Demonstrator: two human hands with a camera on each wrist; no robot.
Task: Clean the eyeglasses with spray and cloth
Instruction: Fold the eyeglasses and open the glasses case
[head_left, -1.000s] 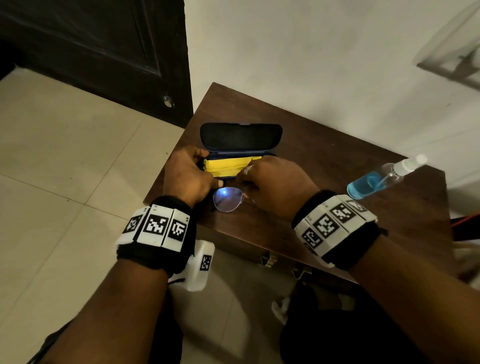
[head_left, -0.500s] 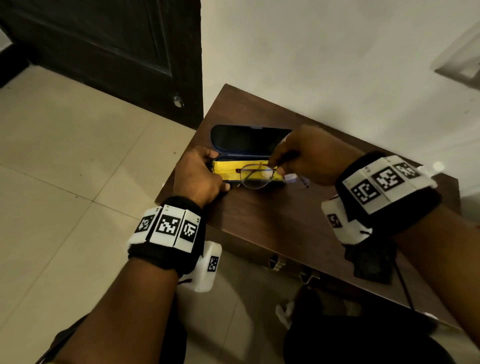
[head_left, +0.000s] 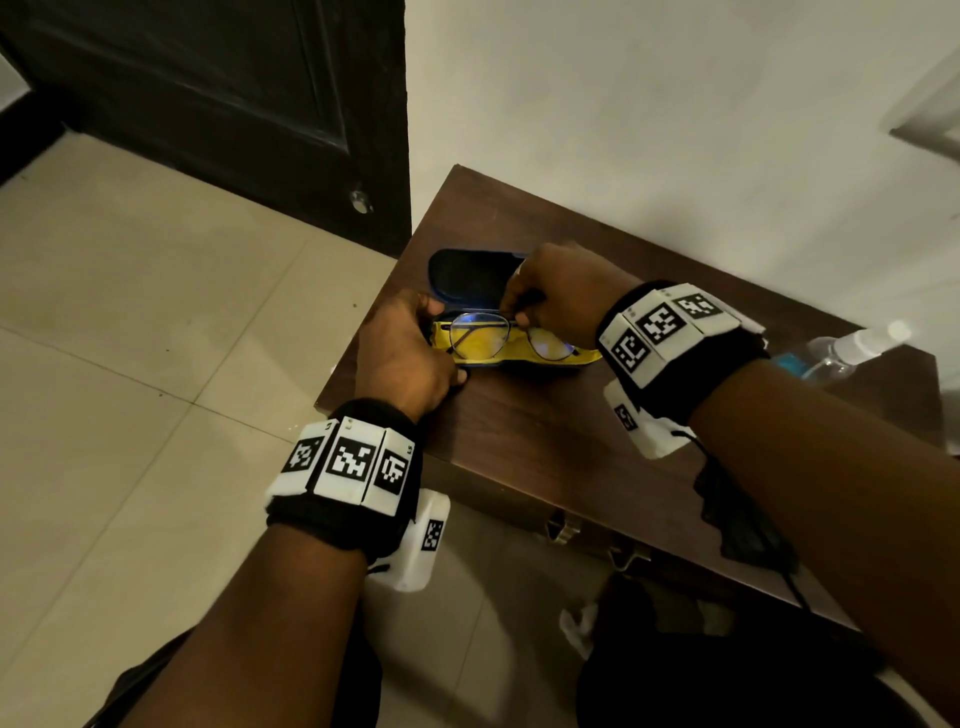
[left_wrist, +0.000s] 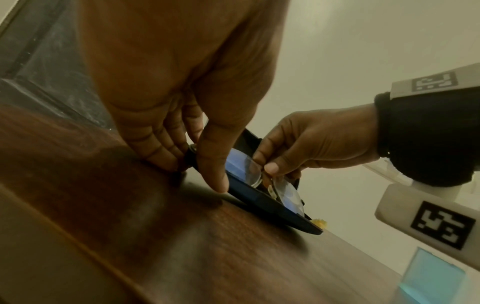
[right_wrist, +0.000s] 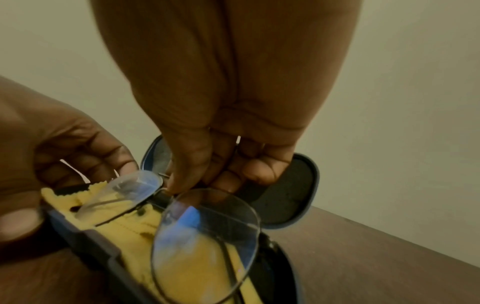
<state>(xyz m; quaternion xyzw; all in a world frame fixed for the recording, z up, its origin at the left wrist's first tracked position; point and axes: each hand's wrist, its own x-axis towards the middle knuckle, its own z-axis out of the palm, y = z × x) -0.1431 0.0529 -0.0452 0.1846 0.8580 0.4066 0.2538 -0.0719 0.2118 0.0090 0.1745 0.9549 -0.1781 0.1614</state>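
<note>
The eyeglasses (head_left: 478, 340) have a thin metal frame and clear lenses. My right hand (head_left: 561, 296) pinches them at the bridge and holds them just over the open dark case (head_left: 467, 278). A yellow cloth (head_left: 587, 356) lies in the case's lower half, under the lenses. My left hand (head_left: 405, 353) grips the left end of the case, thumb on its front edge. The right wrist view shows the pinch (right_wrist: 187, 185), the eyeglasses (right_wrist: 205, 236) and the cloth (right_wrist: 130, 226) below. In the left wrist view my thumb (left_wrist: 210, 164) presses the case (left_wrist: 272, 209). The spray bottle (head_left: 841, 353) lies far right.
The small brown wooden table (head_left: 545, 431) stands against a white wall, with its left and near edges close to the case. A dark door (head_left: 234, 104) and beige floor tiles (head_left: 130, 338) are to the left. Dark items lie on the floor below the table.
My right hand has lifted the eyeglasses from the table in front of the case and carried them back over the cloth in the case. The left hand stays on the case's end.
</note>
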